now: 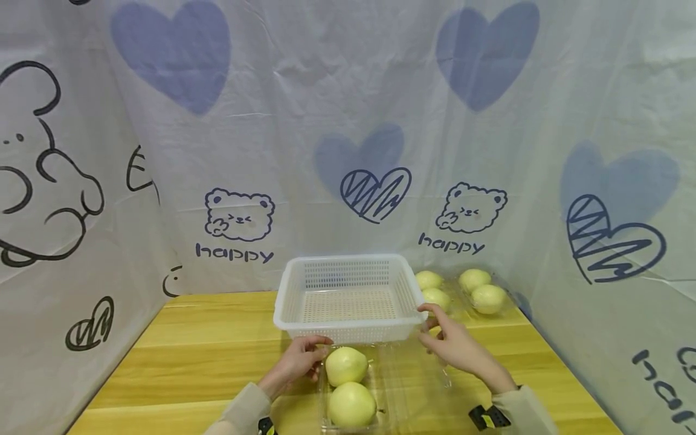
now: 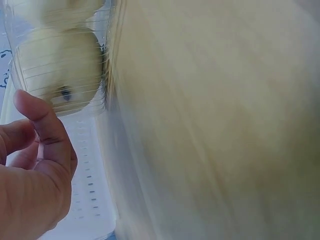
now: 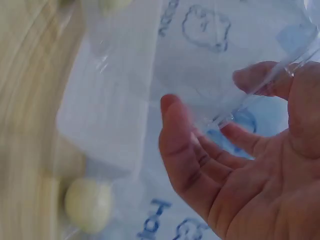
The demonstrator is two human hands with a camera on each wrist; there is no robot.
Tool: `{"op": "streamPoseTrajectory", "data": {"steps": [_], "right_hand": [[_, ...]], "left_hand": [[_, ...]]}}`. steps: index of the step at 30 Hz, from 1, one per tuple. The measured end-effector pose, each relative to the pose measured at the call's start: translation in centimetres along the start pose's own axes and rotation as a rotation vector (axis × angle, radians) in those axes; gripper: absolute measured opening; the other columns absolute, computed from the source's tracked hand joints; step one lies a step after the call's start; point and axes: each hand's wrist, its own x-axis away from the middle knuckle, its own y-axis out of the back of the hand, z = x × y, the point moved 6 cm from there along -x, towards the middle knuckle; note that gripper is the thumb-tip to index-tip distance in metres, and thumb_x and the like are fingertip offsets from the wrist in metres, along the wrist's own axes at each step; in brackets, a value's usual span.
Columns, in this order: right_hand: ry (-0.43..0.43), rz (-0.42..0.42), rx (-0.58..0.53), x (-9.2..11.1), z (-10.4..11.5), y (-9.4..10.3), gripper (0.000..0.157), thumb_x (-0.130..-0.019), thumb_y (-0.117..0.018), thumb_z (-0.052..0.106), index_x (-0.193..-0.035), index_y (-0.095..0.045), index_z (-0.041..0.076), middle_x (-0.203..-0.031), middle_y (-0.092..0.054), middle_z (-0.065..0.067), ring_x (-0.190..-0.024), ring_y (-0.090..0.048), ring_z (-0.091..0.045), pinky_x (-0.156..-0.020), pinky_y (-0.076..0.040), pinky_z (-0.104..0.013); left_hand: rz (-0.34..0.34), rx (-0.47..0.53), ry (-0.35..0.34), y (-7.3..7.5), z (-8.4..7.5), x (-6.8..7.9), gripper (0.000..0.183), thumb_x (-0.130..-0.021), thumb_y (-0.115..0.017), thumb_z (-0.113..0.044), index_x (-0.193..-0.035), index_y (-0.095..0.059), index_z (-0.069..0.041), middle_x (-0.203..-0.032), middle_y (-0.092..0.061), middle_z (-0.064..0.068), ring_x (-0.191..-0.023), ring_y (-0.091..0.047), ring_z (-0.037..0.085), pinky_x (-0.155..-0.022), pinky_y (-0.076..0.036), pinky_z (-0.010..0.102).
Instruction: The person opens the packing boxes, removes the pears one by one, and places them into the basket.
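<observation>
A clear plastic fruit box point(image 1: 388, 386) lies at the front of the table, holding two pale yellow-green pears point(image 1: 352, 403). At its far left corner, my left hand point(image 1: 298, 361) grips the edge with curled fingers. The box's wall and a pear point(image 2: 62, 70) show just beyond those fingers in the left wrist view. My right hand point(image 1: 455, 345) holds the box's clear lid point(image 3: 270, 80), whose edge runs between thumb and fingers in the right wrist view. Behind the box stands a white slatted plastic basket point(image 1: 348, 329) with nothing visible inside.
Right of the basket, more pears point(image 1: 488, 298) sit in clear boxes near the back edge. The wood-grain table point(image 1: 206, 344) meets a patterned white curtain point(image 1: 348, 78) at the back and sides.
</observation>
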Motion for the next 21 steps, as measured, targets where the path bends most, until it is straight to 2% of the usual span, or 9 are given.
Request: {"op": "streamPoseTrajectory", "data": {"steps": [5, 11, 15, 18, 21], "right_hand": [[-0.067, 0.032, 0.005, 0.1, -2.7, 0.6, 0.034, -0.097, -0.058, 0.018, -0.13, -0.053, 0.011, -0.105, -0.062, -0.013, -0.069, -0.061, -0.019, -0.045, -0.048, -0.03], [-0.096, 0.075, -0.003, -0.2, -4.8, 0.3, 0.024, -0.097, -0.055, 0.01, -0.121, -0.058, 0.008, -0.102, -0.063, -0.015, -0.07, -0.061, -0.023, -0.045, -0.049, -0.032], [-0.106, 0.095, -0.026, -0.5, -5.9, -0.1, 0.022, -0.096, -0.054, 0.006, -0.117, -0.058, 0.003, -0.098, -0.063, -0.018, -0.065, -0.06, -0.023, -0.045, -0.05, -0.035], [-0.125, 0.115, -0.05, -0.7, -6.8, -0.3, 0.023, -0.096, -0.054, 0.004, -0.118, -0.058, -0.001, -0.096, -0.063, -0.018, -0.063, -0.06, -0.023, -0.045, -0.05, -0.038], [-0.159, 0.135, -0.07, -0.9, -7.8, -0.5, 0.024, -0.097, -0.056, 0.006, -0.12, -0.057, -0.002, -0.095, -0.062, -0.017, -0.065, -0.061, -0.023, -0.046, -0.051, -0.038]], "left_hand": [[-0.005, -0.008, 0.002, 0.1, 0.0, 0.0, 0.034, -0.099, -0.054, -0.011, -0.13, -0.057, 0.004, -0.068, -0.053, 0.0, -0.05, -0.049, 0.007, -0.048, -0.044, 0.022], [-0.047, -0.017, -0.004, 0.3, 0.0, 0.0, 0.034, -0.1, -0.053, -0.011, -0.13, -0.056, 0.005, -0.068, -0.052, 0.0, -0.051, -0.048, 0.007, -0.049, -0.042, 0.022], [-0.132, 0.004, -0.018, 0.5, -0.2, 0.1, 0.032, -0.098, -0.055, -0.008, -0.125, -0.054, 0.009, -0.066, -0.054, 0.0, -0.051, -0.048, 0.007, -0.049, -0.042, 0.023], [-0.222, 0.023, -0.02, 0.7, -0.3, 0.4, 0.024, -0.095, -0.06, -0.007, -0.11, -0.052, 0.011, -0.062, -0.057, 0.0, -0.051, -0.049, 0.008, -0.048, -0.043, 0.023], [-0.293, 0.015, -0.021, 0.9, -0.3, 0.5, 0.019, -0.092, -0.065, -0.008, -0.092, -0.05, 0.004, -0.061, -0.056, 0.001, -0.051, -0.05, 0.009, -0.048, -0.043, 0.023]]}}
